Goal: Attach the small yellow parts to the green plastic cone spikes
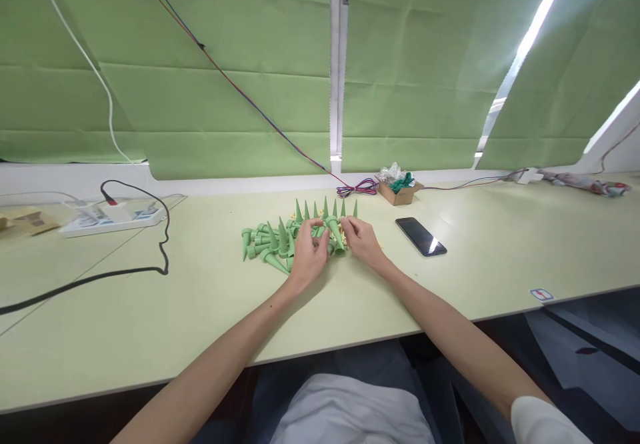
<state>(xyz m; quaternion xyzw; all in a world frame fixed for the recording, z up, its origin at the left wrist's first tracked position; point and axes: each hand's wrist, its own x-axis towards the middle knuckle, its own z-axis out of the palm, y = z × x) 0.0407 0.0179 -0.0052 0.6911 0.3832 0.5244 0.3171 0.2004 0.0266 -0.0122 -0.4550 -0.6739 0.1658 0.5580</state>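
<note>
Between my hands a green plastic watering spike (pixel 335 229) is held up, its wide cap at the top and its point slanting down. My left hand (pixel 309 254) has its thumb and index finger curled at the spike's left side. My right hand (pixel 364 241) pinches close to the cap from the right; whatever its fingertips hold is too small to make out. A pile of similar green spikes (pixel 260 237) lies to the left and under my left hand. Behind the hands, several spikes stand point up (pixel 325 208). Small yellow pieces (pixel 380 245) lie partly hidden among them.
On the right lies a black phone (pixel 421 236). A small cardboard box (pixel 397 194) with clear plastic and green material stands at the back, beside coiled wires (pixel 357 188). At left are a white power strip (pixel 115 217) and a black cable (pixel 100 276). The table's front edge is near me.
</note>
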